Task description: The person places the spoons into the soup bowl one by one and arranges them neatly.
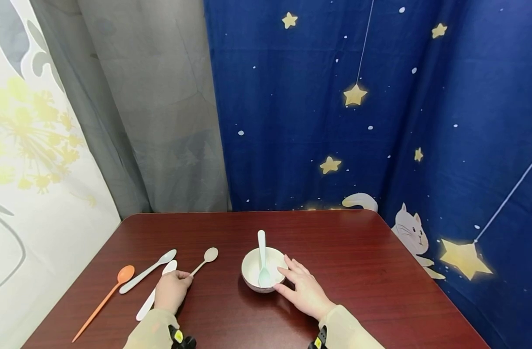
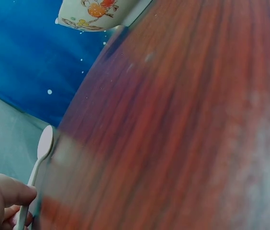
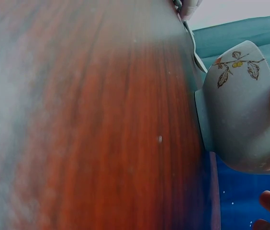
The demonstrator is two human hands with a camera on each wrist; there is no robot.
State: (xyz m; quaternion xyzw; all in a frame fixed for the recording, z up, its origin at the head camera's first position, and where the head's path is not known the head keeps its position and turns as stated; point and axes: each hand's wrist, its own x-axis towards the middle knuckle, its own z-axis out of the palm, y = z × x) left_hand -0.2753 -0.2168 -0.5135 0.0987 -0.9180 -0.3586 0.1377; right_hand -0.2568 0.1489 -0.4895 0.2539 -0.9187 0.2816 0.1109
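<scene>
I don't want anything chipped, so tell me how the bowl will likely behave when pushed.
The bowl looks hard and smooth, like ceramic, so it would probably stay stiff and might chip if knocked. Its base is narrower than its body, so a high push could tip it. The spoon leaning inside pokes past the rim and may slide around.

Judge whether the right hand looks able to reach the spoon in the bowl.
Likely yes: the right hand is at the rim of the bowl, and nothing visible blocks it from the spoon inside.
</scene>
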